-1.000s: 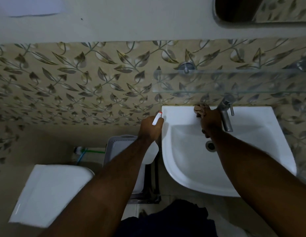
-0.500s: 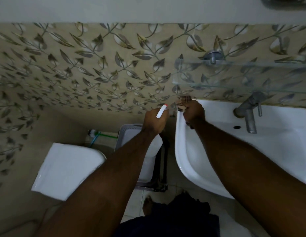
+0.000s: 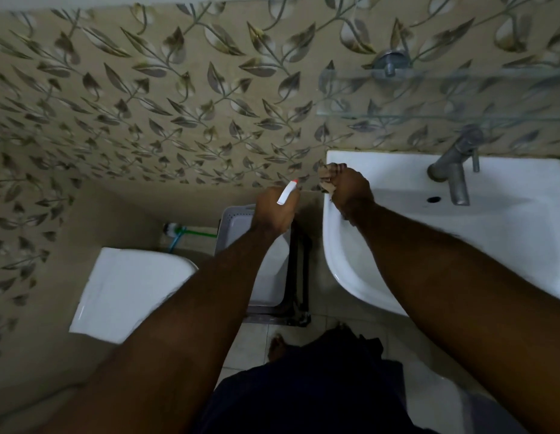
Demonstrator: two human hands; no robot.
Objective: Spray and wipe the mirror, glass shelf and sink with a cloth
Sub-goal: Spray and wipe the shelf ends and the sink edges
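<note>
While left hand [image 3: 274, 211] grips one spray bottle [image 3: 287, 192], right hand [image 3: 347, 189] presses one cloth [image 3: 327, 173] on one sink [image 3: 366, 277]

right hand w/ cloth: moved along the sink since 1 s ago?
Yes. The right hand with the cloth went from beside the tap leftward to the sink's back-left corner.

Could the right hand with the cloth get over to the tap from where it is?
Probably yes: the right hand holds the cloth at the sink's back-left corner, and only bare rim lies before the tap.
</note>
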